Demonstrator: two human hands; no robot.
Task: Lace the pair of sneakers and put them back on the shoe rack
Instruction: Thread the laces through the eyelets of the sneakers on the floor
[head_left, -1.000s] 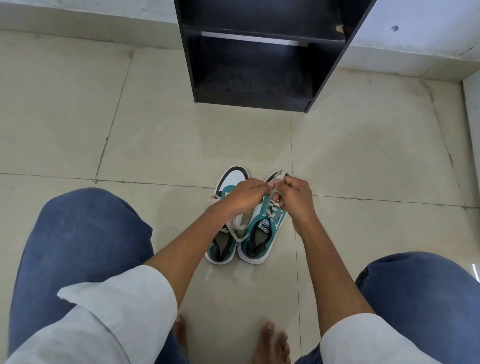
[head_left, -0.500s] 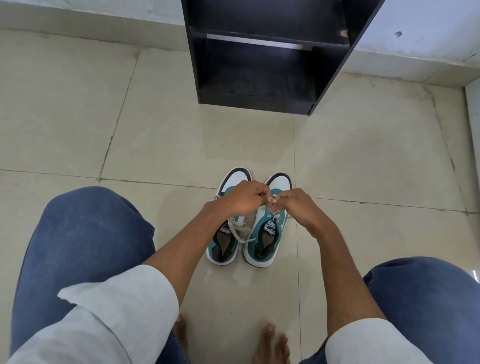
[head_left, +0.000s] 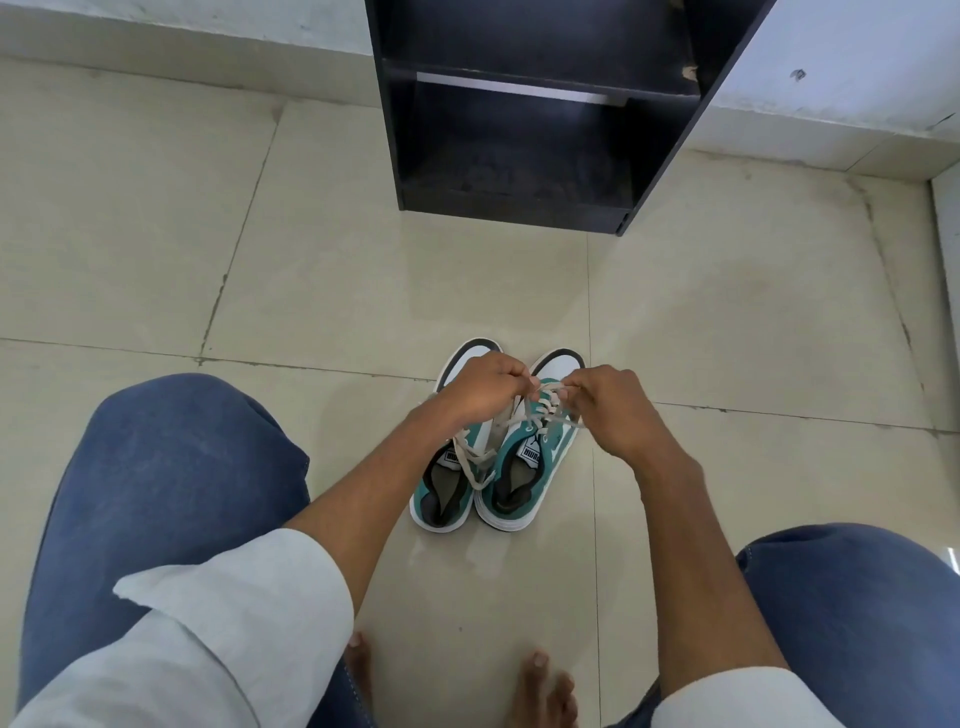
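From the head view, the pair of sneakers stands side by side on the floor in the lower middle of the frame, toes toward the black shoe rack at the upper centre, well apart from it. Both hands work over the sneaker to the right — the left hand and the right hand each have their grip closed, pinched on a strand of its pale lace. The sneaker to the left has loose lace spilling across its opening, so its lacing looks unfinished. The step in hand, as I judge it, is threading or drawing the lace snug through the upper eyelets. The next move likely calls for even tension on both strands, then feeding an end through the next eyelet — the rack comes only after both shoes are done.
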